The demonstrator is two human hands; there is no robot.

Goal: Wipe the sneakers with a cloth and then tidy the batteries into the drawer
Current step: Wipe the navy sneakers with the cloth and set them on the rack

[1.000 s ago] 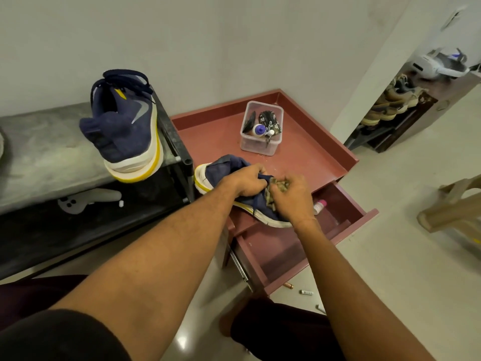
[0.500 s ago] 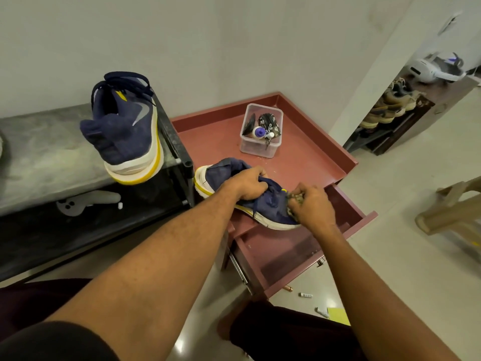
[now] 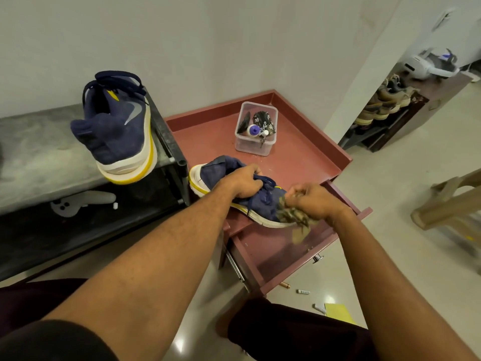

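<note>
We are looking down on the left hand (image 3: 244, 182), whose fingers are curling round the laces of a navy-blue fabric sneaker with a white-and-yellow sole (image 3: 208, 175); the fingertips are disappearing into the fabric. Just right of those fingers, the right hand (image 3: 312, 201) is bunching a mottled brown-and-olive cloth (image 3: 294, 217) in a closed fist against the sneaker's right-hand end, and motion is blurring both cloth and knuckles. Below the right fingers, the open reddish-brown drawer (image 3: 273, 254) is being partly hidden by the shoe and the hanging cloth end. Well below both hands, small cylindrical batteries (image 3: 303, 291) are lying on the pale floor, too small for us to count surely. Far left of the left fingers, a matching second navy sneaker (image 3: 119, 131) is resting on a grey shelf top (image 3: 39, 157).
</note>
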